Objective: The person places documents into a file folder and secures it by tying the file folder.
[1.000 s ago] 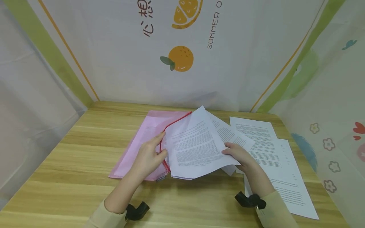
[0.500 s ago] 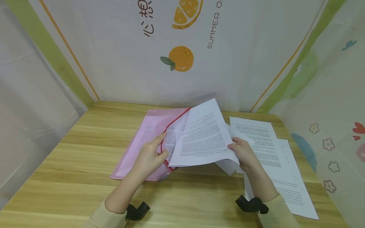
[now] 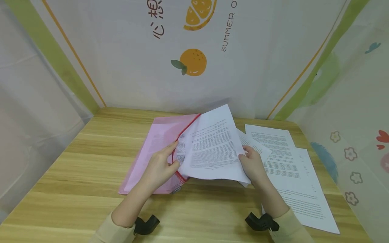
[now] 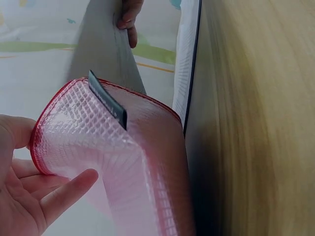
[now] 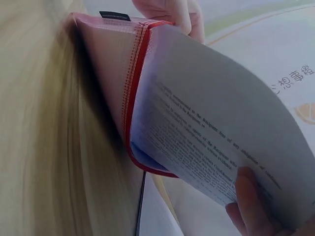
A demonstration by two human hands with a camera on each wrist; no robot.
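Note:
A pink mesh document pouch [image 3: 152, 148] with a red edge lies on the table, its mouth spread toward the right. My left hand [image 3: 159, 165] holds the pouch's edge at this mouth; the pouch and a small dark tag are close up in the left wrist view. Printed paper sheets [image 3: 212, 148] slant across the mouth, their left part within the red edge in the right wrist view. Thumb and fingers of my right hand [image 3: 253, 165] pinch these sheets at their right side. More paper shows inside the pouch through the mesh.
Other printed pages [image 3: 291, 175] lie overlapping on the right side of the wooden table [image 3: 76, 175]. Another loose sheet [image 3: 258, 145] pokes out behind the held ones. A fabric wall with an orange print [image 3: 192, 62] rises at the back.
The right hand first lifted the sheets up and to the right, then brought them a little back left toward the pouch mouth. The left hand stays on the pouch, nearly still.

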